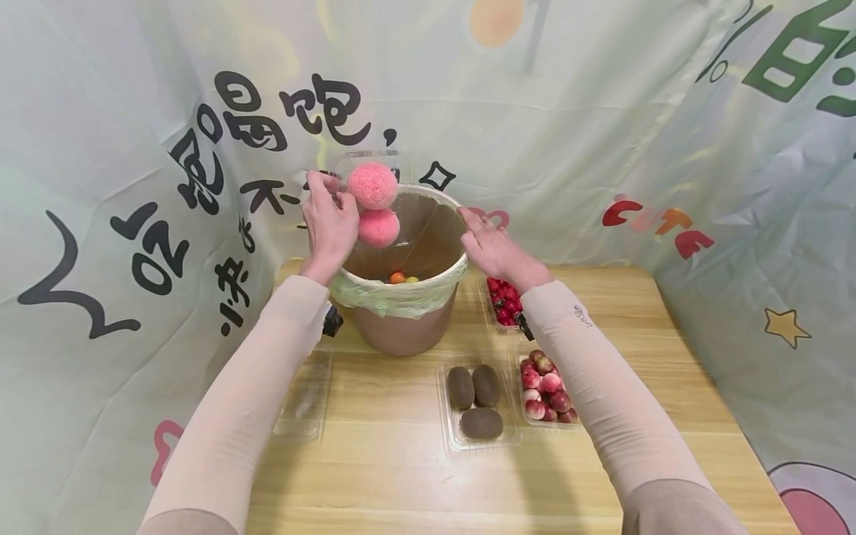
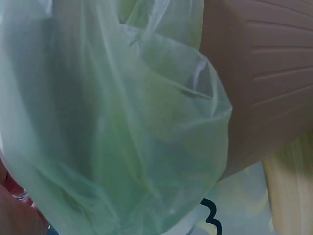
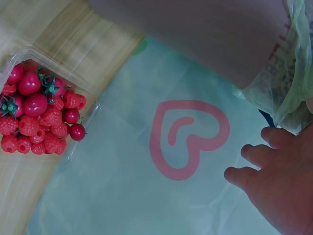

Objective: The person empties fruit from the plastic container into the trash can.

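Two pink balls (image 1: 372, 186) are seen above the bin (image 1: 401, 331), just right of the left hand (image 1: 329, 223), by which a clear box (image 1: 368, 157) is apparently gripped; the right hand (image 1: 498, 251), farther off, is laid straight-fingered at the rim (image 1: 428, 284).

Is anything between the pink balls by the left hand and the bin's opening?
Nothing visible blocks the bin below the pink balls; the right hand is at its right edge. A clear plastic container shows behind the balls; whether it extends beneath them is unclear.
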{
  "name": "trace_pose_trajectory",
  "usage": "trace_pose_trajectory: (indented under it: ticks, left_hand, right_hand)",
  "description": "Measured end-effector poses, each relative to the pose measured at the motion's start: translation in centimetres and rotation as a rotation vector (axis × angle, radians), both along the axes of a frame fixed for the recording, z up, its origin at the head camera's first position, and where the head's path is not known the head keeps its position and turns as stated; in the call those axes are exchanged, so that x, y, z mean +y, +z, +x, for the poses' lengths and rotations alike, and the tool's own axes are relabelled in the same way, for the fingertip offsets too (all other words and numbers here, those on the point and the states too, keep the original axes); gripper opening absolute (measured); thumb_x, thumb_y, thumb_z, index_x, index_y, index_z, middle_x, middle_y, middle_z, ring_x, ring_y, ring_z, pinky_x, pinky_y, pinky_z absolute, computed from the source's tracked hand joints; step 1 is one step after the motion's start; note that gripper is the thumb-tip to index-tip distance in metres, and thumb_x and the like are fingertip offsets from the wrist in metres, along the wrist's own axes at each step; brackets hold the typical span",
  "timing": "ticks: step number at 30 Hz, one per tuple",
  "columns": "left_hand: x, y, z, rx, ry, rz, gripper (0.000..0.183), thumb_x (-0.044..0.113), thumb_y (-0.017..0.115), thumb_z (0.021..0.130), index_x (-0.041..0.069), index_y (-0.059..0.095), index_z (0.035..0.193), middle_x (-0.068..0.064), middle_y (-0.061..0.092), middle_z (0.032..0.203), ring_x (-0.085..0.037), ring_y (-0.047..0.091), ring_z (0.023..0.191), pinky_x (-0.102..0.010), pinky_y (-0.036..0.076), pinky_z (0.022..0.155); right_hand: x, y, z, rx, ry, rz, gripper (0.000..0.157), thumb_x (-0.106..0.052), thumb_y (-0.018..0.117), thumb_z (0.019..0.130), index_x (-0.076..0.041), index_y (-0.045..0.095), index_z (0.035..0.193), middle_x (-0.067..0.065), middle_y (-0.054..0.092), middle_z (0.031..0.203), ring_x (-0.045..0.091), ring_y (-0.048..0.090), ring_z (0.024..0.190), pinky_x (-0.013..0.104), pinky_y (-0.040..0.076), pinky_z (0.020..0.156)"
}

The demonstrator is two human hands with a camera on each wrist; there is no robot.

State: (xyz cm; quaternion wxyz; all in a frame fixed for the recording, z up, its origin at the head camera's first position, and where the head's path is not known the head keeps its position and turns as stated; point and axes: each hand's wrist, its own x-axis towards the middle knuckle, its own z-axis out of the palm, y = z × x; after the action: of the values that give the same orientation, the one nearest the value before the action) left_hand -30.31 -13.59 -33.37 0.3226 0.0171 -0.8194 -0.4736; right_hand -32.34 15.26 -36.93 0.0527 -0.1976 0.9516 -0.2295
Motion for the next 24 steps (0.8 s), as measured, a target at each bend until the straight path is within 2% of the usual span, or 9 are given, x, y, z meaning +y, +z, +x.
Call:
trace_pose_trajectory:
  ticks: [7,13,24]
  left_hand:
    - [-0.01,-0.31,-0.08,-0.009,-0.003,0.003,0.022,0.008,0.053,0.098,0.000,0.050,0.119,-0.017,0.062,0.095,-0.032,0.058,0.089,-0.039,0.046,0.077]
    - [0.00,-0.33,-0.23,0.015,0.005,0.000,0.022,0.008,0.053,0.098,-0.001,0.050,0.118,-0.018,0.061,0.091,-0.034,0.058,0.088,-0.039,0.046,0.076]
    - [0.11,-0.09,-0.41,0.045,0.037,0.006,0.020,0.007,0.052,0.096,-0.002,0.050,0.114,-0.022,0.066,0.097,-0.035,0.061,0.091,-0.041,0.049,0.080]
  right_hand:
    - [-0.03,-0.06,-0.01,0.001,-0.001,0.009,0.069,-0.038,0.018,0.106,-0.022,0.004,0.172,0.007,0.012,0.179,0.041,0.010,0.164,0.058,0.006,0.134]
    - [-0.08,0.03,0.01,-0.003,-0.005,0.015,0.069,-0.039,0.017,0.107,-0.022,0.002,0.172,0.006,0.009,0.179,0.040,0.009,0.165,0.057,0.006,0.134]
    - [-0.10,0.08,0.04,-0.009,-0.019,0.022,0.069,-0.040,0.018,0.106,-0.024,0.003,0.172,0.005,0.011,0.179,0.038,0.010,0.165,0.056,0.006,0.135]
